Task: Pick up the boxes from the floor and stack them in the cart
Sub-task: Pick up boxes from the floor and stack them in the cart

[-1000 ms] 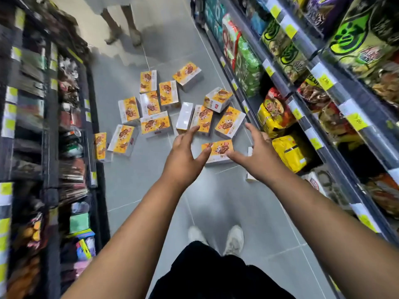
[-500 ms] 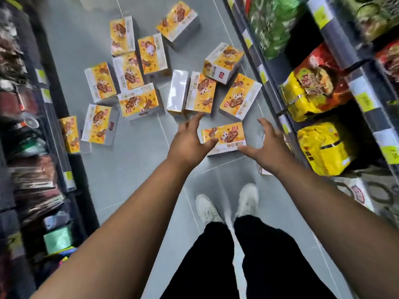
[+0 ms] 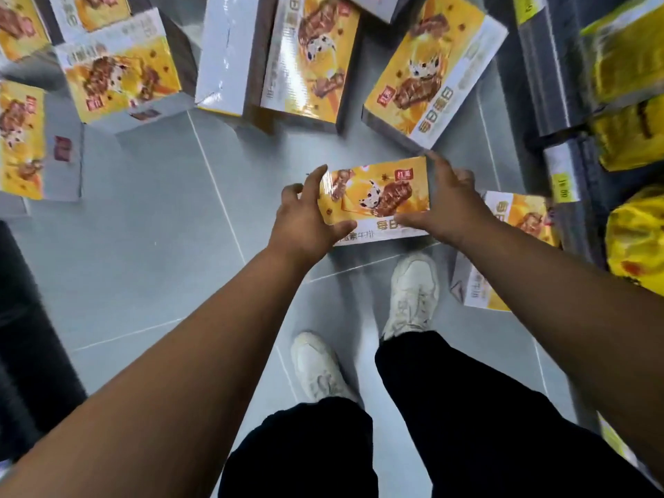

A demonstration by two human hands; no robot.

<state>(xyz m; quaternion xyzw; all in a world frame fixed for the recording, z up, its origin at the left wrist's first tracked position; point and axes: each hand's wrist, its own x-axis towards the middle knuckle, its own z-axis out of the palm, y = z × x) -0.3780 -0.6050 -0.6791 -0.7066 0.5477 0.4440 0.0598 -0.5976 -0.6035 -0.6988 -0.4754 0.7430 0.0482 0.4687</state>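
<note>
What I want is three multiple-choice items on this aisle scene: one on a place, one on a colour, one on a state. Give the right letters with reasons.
1. The yellow-and-white cardboard box nearest the person is:
A. just ahead of the shoes, over the grey tiled floor
B. up on a shelf
C. inside a cart

2. The shoes are:
A. red
B. white
C. black

3. State of the grasp:
A. both hang open, clear of the box
B. one grips, the other is out of view
C. the left hand and the right hand each grip a short end of the box

Answers:
1 A: the box shows just beyond the toes, with floor around it.
2 B: both shoes are off-white against the black trousers.
3 C: thumbs and fingers curl round both ends.
</note>
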